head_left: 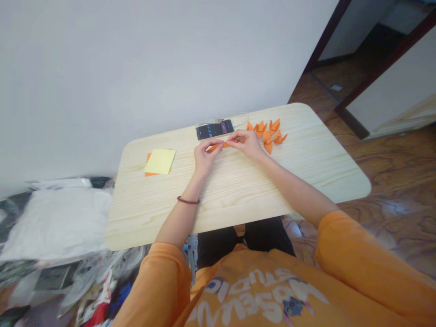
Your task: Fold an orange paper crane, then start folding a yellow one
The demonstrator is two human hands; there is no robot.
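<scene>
A folded piece of orange paper (pixel 218 146) is stretched between my two hands over the far middle of the table. My left hand (pixel 204 159) pinches its left part between thumb and fingers. At its right end, my right hand (pixel 248 143) pinches it the same way. The fingers cover much of the paper, so its exact folded shape cannot be made out. Several folded orange paper cranes (pixel 268 136) lie in a group just beyond and to the right of my right hand.
A phone (pixel 214 130) with a lit screen and a white cable (pixel 243 119) lies behind my hands. Yellow paper squares (pixel 160 161) rest over orange ones at the left of the light wooden table (pixel 238 195). A white wall (pixel 153 68) borders the far side; bags and clutter (pixel 68 272) lie lower left.
</scene>
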